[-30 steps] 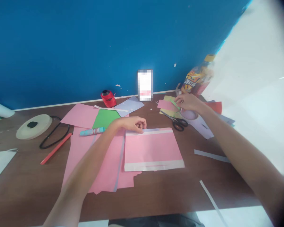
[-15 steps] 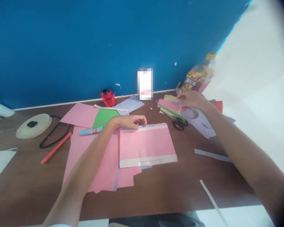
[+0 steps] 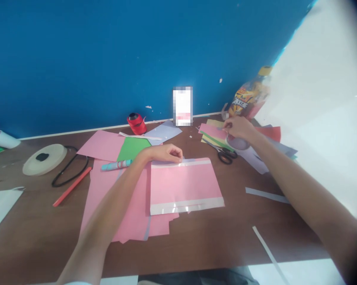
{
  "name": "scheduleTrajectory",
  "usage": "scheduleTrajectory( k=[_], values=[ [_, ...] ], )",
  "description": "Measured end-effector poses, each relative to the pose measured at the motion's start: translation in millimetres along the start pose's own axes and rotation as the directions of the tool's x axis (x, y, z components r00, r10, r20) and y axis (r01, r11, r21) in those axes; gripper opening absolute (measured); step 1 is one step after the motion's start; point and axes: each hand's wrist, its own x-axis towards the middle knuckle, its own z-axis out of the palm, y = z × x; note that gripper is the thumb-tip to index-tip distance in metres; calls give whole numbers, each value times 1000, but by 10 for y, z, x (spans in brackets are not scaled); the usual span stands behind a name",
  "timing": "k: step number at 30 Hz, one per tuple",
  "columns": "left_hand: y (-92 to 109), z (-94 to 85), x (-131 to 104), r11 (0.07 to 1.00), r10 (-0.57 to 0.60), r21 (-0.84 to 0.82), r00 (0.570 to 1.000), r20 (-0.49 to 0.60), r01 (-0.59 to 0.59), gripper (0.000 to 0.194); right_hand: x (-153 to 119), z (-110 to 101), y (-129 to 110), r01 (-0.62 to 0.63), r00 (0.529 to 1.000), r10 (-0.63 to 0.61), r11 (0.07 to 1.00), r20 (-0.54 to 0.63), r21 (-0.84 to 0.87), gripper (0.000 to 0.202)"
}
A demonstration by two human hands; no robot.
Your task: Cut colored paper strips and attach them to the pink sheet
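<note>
A pink sheet of paper (image 3: 186,180) with white strips along its far and near edges lies in front of me; the near strip looks glossy. At its far edge my left hand (image 3: 169,152) is closed, fingers curled and pinching the paper there. My right hand (image 3: 240,127) reaches to the back right, its thumb and fingers pinched at the rim of a tape roll (image 3: 239,143). The exact contact is partly hidden by the hand. Black-handled scissors (image 3: 226,155) lie beside the roll, on coloured paper strips (image 3: 214,131).
Pink papers (image 3: 122,209), a glue stick (image 3: 116,165), and a green sheet (image 3: 133,148) lie left. Behind stand a red thread spool (image 3: 136,123), a phone-like screen (image 3: 183,106) and a drink bottle (image 3: 249,95) against the blue wall. A white disc (image 3: 44,159) is farther left.
My left fingers have curled tighter at the far edge of the pink paper, and its near edge has shifted slightly towards me. The tape roll's look has changed under my right hand.
</note>
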Motion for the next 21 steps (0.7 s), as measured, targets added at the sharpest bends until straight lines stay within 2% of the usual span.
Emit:
scheduleTrajectory(
  k=[7,10,13,15,17,19,21],
  values=[
    [-66,4,33,1000,24,19,1000,-11,-24,20,73,120,34,77,997,-77,997,-16,1,9],
    [-74,-7,17,1000,10,25,1000,5,-10,24,40,40,26,80,994,-80,997,-72,3,12],
    [-67,-13,-1,999,-23,28,999,30,22,27,-10,-147,53,99,988,-93,994,-120,43,17],
    [-61,-10,-5,998,-44,45,999,24,43,25,-35,-274,92,100,992,-88,986,-90,135,20],
    [-56,-3,-3,997,-53,59,999,7,53,23,-45,-355,136,90,993,-76,984,-93,153,18],
    [-52,4,1,997,-50,55,999,-3,50,23,-46,-380,177,98,995,-98,988,-8,123,14],
    [-49,7,4,998,-41,42,999,-7,41,24,-46,-365,214,87,987,-95,994,126,65,18]
  ],
)
